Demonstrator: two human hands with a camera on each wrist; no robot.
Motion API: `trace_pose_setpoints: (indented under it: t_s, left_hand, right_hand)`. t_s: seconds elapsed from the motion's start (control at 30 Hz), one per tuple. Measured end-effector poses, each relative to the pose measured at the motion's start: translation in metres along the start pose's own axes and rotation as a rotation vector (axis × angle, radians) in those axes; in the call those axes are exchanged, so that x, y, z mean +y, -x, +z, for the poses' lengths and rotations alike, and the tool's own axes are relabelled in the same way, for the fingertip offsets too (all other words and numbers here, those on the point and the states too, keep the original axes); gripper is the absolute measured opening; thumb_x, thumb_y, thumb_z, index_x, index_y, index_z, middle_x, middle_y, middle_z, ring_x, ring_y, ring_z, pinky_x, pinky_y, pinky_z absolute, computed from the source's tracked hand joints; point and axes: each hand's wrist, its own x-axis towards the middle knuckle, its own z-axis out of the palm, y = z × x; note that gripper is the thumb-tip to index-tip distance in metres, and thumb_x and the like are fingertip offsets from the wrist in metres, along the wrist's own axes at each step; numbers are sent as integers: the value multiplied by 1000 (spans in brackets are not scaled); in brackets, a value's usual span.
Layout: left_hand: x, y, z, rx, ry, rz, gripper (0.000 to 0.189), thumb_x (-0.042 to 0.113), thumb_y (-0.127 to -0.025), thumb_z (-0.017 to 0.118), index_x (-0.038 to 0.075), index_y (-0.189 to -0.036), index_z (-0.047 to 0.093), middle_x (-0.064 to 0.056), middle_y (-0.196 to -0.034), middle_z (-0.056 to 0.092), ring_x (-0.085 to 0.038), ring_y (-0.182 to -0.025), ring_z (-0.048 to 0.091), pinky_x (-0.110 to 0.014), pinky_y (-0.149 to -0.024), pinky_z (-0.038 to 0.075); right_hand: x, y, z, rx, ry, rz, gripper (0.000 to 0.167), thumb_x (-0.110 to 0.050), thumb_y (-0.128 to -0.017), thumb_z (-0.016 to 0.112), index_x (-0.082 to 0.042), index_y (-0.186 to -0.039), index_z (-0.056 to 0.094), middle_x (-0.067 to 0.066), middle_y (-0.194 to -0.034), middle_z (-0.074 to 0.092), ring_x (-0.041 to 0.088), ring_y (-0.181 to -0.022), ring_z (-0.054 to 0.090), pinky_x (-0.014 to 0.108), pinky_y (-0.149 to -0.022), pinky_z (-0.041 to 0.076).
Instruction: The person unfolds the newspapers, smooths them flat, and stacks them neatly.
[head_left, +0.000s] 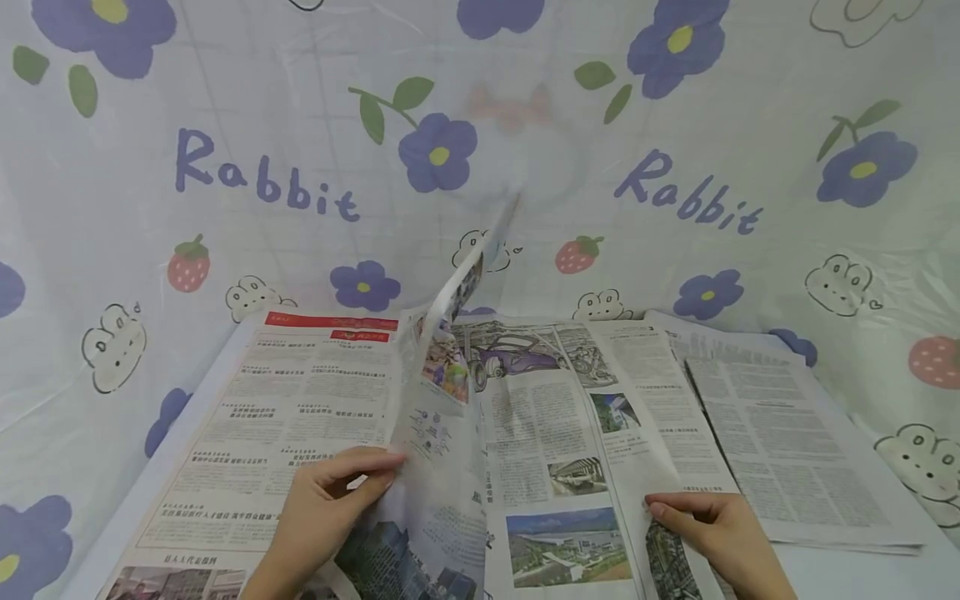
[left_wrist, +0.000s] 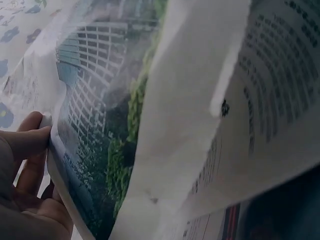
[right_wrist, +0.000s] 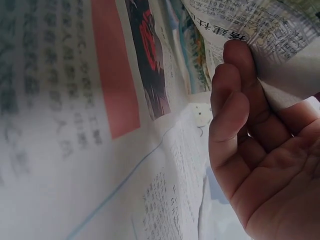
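A newspaper (head_left: 540,417) lies spread on the table, with one sheet (head_left: 442,467) lifted upright near its middle. My left hand (head_left: 330,500) pinches the edge of that raised sheet between thumb and fingers. In the left wrist view, the left hand (left_wrist: 35,175) grips the sheet (left_wrist: 100,100) beside a printed picture of a building and greenery. On the right, my right hand (head_left: 720,533) pinches the outer edge of the right-hand page. The right wrist view has the right hand (right_wrist: 270,160) with its fingertips against the page (right_wrist: 280,50), the other fingers curled.
A left page (head_left: 247,433) with a red banner lies flat under the left arm. More printed sheets (head_left: 795,450) are at the right. Behind stands a plastic sheet (head_left: 525,167) patterned with flowers, strawberries and rabbits. White table surface (head_left: 847,575) shows at the lower right.
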Motion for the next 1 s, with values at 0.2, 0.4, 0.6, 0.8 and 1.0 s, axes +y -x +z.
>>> trace_pose_setpoints:
  t_s: [0.2,0.4,0.6,0.8,1.0]
  left_hand:
    - [3,6,-18,73,-22,-118,27,3,-91,69,-4,-117,70,-15,-116,68,-25,-109,63,-35,-84,54]
    - [0,9,-33,200,7,-287,33,9,-86,76,-4,-116,70,-11,-113,70,-23,-102,66,-34,-81,55]
    - [-4,12,-42,274,18,-366,33,11,-86,77,-3,-116,71,-7,-109,71,-19,-94,68,-31,-72,56]
    - [-6,16,-50,335,88,-404,25,5,-89,73,0,-114,73,-4,-104,72,-18,-94,68,-29,-74,55]
    - [-10,20,-65,323,239,-319,28,-6,-93,63,11,-110,77,-2,-105,72,-16,-96,66,-28,-78,54]
  right_hand:
    - [3,-1,-1,3,5,31,40,-30,-89,75,0,-116,72,13,-112,70,23,-99,67,40,-83,55]
    - [5,-3,-4,9,20,48,42,-33,-89,74,-1,-116,72,11,-113,70,22,-100,66,41,-84,54]
    - [7,-6,-9,-12,-3,72,41,-30,-90,74,1,-116,72,12,-113,69,28,-106,64,44,-86,53]
    - [10,-6,-15,-44,-49,101,40,-27,-90,74,3,-117,70,13,-115,69,29,-110,62,44,-88,52]
    - [15,-8,-20,-50,-47,128,40,-28,-90,74,2,-118,70,13,-116,68,32,-112,60,45,-89,52]
